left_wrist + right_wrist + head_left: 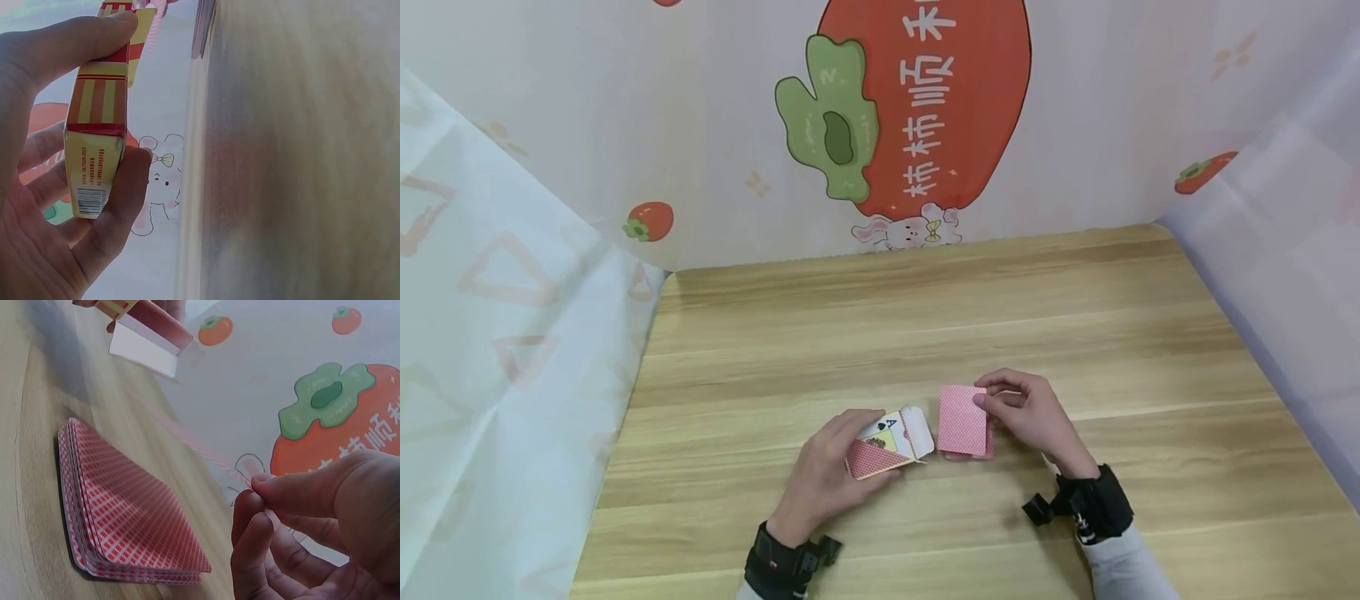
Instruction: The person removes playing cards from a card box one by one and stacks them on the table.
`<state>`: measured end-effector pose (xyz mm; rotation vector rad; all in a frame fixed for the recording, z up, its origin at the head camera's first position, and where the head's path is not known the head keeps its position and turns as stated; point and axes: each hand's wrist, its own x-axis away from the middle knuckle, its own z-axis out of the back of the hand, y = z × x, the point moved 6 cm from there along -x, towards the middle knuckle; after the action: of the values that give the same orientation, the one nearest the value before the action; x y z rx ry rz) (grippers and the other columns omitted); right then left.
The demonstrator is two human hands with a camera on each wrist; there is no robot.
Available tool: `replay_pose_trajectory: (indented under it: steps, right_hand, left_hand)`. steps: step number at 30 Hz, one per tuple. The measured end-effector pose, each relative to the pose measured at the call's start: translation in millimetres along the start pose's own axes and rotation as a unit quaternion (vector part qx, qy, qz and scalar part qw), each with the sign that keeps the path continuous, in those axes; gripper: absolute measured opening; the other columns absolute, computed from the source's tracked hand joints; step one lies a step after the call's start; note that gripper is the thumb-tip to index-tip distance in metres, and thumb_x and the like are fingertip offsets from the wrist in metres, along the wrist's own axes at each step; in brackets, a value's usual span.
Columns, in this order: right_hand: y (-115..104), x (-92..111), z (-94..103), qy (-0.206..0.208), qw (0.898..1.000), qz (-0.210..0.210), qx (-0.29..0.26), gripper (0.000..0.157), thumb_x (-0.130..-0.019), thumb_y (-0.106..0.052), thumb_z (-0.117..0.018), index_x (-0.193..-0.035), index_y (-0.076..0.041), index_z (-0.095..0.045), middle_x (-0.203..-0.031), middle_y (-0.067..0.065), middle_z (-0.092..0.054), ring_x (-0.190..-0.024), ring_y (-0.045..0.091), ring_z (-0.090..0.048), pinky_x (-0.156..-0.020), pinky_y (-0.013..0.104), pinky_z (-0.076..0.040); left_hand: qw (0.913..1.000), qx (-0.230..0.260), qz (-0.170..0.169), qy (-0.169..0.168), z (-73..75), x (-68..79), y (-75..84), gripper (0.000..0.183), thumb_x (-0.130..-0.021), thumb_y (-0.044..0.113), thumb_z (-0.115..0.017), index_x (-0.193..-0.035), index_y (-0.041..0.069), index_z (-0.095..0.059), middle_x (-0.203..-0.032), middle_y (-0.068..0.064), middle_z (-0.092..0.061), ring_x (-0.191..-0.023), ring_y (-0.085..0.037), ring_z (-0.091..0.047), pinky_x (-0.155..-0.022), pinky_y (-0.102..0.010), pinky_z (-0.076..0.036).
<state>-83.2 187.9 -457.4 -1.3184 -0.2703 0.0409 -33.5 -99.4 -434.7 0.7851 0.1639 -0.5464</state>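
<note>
My left hand [822,477] grips a red-and-yellow playing card box [874,461], fingers and thumb round its sides. The box's front shows an ace of spades, and its white end flap [919,429] stands open toward the right. In the left wrist view, the box's narrow end carries a barcode [92,201]. My right hand [1028,417] pinches a red-backed playing card [962,419] at its edge between thumb and fingers. Seen edge-on in the right wrist view, that card is held over a stack of cards [128,512] lying on the table.
The cards lie on a wood-grain table [880,333]. A white printed cloth [722,150] with persimmon drawings hangs along the back, and pale sheets [512,350] enclose both sides. Each wrist wears a black camera strap.
</note>
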Motion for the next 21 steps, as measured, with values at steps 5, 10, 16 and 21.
replay_pose_trajectory:
  steps: [5, 10, 16, 21]
  right_hand:
    - [6.9, -1.9, 2.9, -0.003, 1.0, -0.015, 0.013, 0.035, -0.092, -0.021, -0.077, -0.116, 0.003, -0.072, -0.107, 0.021, -0.072, -0.085, 0.016, -0.075, -0.07, 0.036, -0.062]
    - [12.4, -4.5, 5.0, -0.001, 0.999, -0.023, 0.026, 0.033, -0.091, -0.022, -0.077, -0.114, 0.002, -0.075, -0.104, 0.019, -0.074, -0.083, 0.015, -0.075, -0.069, 0.034, -0.061]
    - [16.4, -5.0, 5.1, 0.004, 0.999, -0.025, 0.047, 0.03, -0.09, -0.018, -0.078, -0.113, 0.002, -0.076, -0.101, 0.017, -0.075, -0.081, 0.016, -0.074, -0.066, 0.032, -0.061]
    - [14.7, -5.2, 4.6, 0.021, 0.994, 0.0, 0.109, 0.025, -0.089, -0.017, -0.079, -0.108, -0.001, -0.075, -0.089, 0.01, -0.073, -0.072, 0.016, -0.07, -0.061, 0.027, -0.055]
  left_hand:
    - [1.0, -0.001, -0.002, 0.001, -0.8, 0.0, -0.1, 0.077, -0.069, 0.037, -0.094, -0.135, 0.011, -0.064, -0.127, -0.001, -0.069, -0.109, -0.014, -0.066, -0.086, -0.038, -0.059]
    - [1.0, -0.002, 0.0, 0.003, -0.8, 0.2, -0.7, 0.078, -0.068, 0.037, -0.095, -0.135, 0.012, -0.064, -0.127, -0.001, -0.069, -0.11, -0.015, -0.066, -0.087, -0.039, -0.059]
    - [1.0, -0.003, 0.004, 0.001, -1.3, 0.2, -1.3, 0.078, -0.068, 0.037, -0.094, -0.135, 0.013, -0.064, -0.127, -0.001, -0.069, -0.11, -0.015, -0.067, -0.088, -0.039, -0.058]
    - [1.0, -0.005, 0.005, 0.0, -1.8, 0.3, -1.3, 0.078, -0.068, 0.037, -0.094, -0.135, 0.012, -0.064, -0.127, -0.001, -0.069, -0.11, -0.015, -0.067, -0.088, -0.039, -0.058]
